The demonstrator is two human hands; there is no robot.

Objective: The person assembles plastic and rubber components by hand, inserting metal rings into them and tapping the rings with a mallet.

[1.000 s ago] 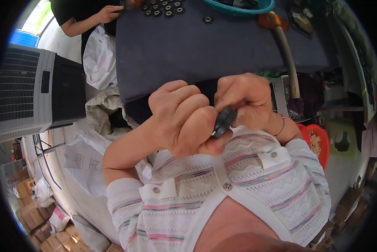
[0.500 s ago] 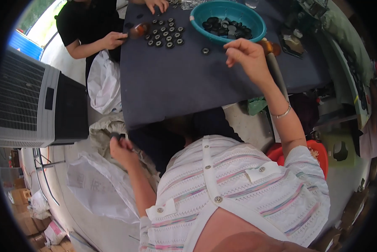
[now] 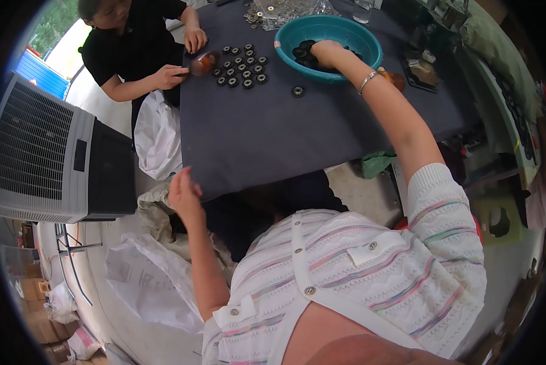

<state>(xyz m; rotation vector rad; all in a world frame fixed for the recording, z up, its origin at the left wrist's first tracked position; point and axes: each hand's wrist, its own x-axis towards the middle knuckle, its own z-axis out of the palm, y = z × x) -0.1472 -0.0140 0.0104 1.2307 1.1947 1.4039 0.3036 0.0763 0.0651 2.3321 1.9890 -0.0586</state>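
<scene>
Teal basin [image 3: 365,38] could tip & spill black discs [image 3: 302,50] if R hand [image 3: 329,55], in w/ them (can't tell if gripping), drags it; L hand [image 3: 186,193] hangs loose.

Table [image 3: 273,128] ahead. Basin [image 3: 333,27] on its far side, right of centre; discs [image 3: 302,51] in basin, right hand [image 3: 329,55] in among them. Bearing rollers [image 3: 242,67] grouped left of basin, single roller [image 3: 298,91] in front. Mallet head [image 3: 394,79] right of basin. Plastic bag [image 3: 279,12] behind. Left hand [image 3: 186,191] by table's near-left corner. Air cooler [image 3: 32,152] far left, sack [image 3: 157,137] between cooler and table.
</scene>
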